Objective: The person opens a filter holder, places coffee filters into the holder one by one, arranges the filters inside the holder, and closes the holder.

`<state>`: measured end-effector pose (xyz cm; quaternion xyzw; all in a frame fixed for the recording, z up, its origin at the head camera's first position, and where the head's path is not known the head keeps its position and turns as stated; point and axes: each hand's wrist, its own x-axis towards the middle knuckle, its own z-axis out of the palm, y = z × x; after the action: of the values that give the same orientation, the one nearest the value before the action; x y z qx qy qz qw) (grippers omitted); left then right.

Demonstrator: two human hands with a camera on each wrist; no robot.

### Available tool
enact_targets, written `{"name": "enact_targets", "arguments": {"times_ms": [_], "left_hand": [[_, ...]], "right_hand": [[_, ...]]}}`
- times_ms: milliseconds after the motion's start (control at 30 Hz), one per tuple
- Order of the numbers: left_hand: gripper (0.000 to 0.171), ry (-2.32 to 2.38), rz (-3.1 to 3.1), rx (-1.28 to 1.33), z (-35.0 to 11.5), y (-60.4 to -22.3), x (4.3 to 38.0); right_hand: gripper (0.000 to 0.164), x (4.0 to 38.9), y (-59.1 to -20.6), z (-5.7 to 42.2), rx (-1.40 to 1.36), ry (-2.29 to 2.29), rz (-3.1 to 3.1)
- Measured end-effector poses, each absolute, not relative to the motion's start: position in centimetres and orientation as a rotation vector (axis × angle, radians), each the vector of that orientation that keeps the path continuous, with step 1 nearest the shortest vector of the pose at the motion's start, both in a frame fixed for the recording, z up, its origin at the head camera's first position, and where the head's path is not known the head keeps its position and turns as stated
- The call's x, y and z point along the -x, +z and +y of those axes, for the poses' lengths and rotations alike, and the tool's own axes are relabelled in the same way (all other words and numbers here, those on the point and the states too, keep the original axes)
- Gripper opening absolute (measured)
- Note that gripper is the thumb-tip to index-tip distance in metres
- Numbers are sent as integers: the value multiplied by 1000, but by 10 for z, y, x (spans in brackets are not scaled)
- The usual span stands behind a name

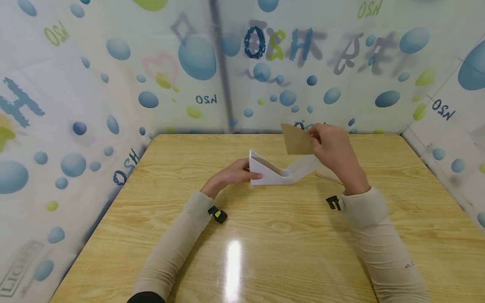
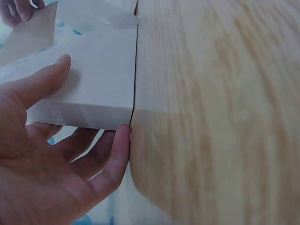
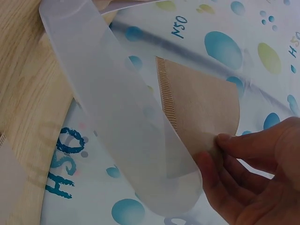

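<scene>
Right hand [image 1: 335, 145], raised, pinches brown paper [image 1: 297, 141]; left hand [image 1: 230, 173], lower, grips a white holder [image 1: 267, 176].

Lower left, the left hand [image 2: 49, 171] grips a white flat-sided box [image 2: 103, 68]; upper left, the right hand [image 2: 18, 10] pinches flat tan paper [image 2: 33, 36].

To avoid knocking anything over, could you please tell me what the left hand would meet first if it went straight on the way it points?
The left hand would first meet the white box that it holds; beyond that, probably the open translucent lid, though depth is unclear.
</scene>
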<state>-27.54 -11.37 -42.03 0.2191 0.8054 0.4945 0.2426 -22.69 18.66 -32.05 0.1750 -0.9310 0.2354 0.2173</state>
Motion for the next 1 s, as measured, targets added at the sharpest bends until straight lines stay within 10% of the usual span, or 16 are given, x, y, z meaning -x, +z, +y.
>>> {"name": "enact_targets", "arguments": {"times_ms": [1000], "left_hand": [[39, 1360, 2201, -587, -113, -420, 275]], "right_hand": [[13, 232, -334, 171, -530, 615, -2675]]}}
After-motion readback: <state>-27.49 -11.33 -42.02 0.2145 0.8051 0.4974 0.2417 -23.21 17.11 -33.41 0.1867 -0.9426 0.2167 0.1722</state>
